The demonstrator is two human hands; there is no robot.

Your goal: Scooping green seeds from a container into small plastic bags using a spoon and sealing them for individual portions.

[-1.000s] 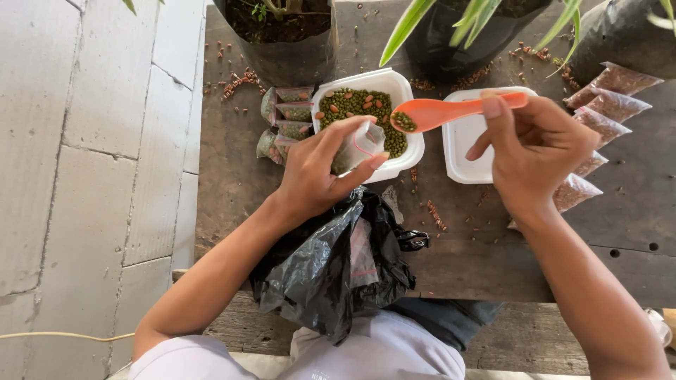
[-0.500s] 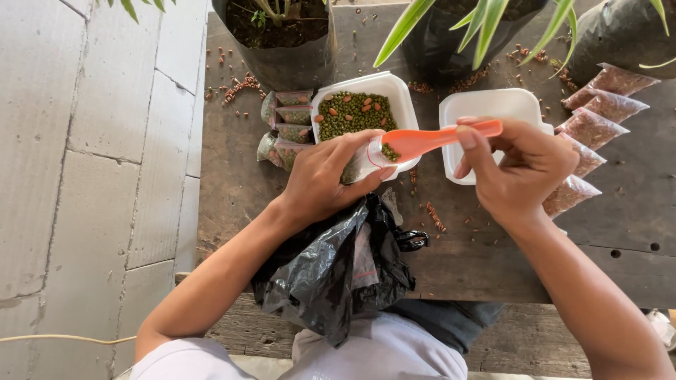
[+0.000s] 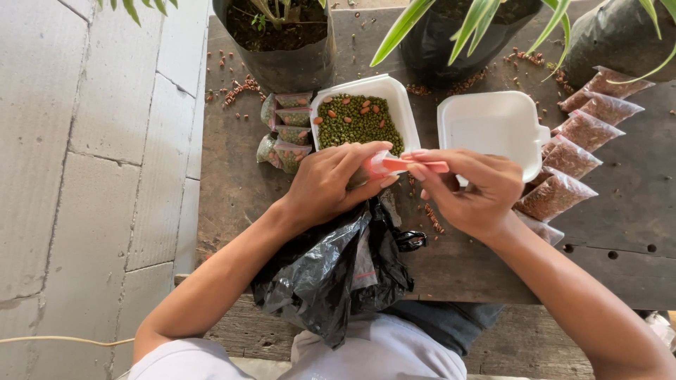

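My left hand (image 3: 331,184) holds a small clear plastic bag (image 3: 375,166) in front of a white foam tray (image 3: 396,95) filled with green and a few reddish seeds. My right hand (image 3: 470,190) grips an orange plastic spoon (image 3: 415,165), and the spoon's bowl end is pushed into the mouth of the small bag, between my two hands. An empty white foam lid (image 3: 493,127) lies just beyond my right hand. A crumpled black plastic bag (image 3: 331,271) rests under my left wrist at the table's near edge.
Several small filled seed packets (image 3: 285,130) lie left of the tray. A row of packets of brown seed (image 3: 577,162) lies at the right. Black potted plants (image 3: 282,35) stand along the far edge. Loose seeds are scattered on the dark wooden table (image 3: 620,232).
My right hand has brought the orange spoon down from over the tray to the small bag in my left hand. Both hands have drawn nearer to me and closer together.
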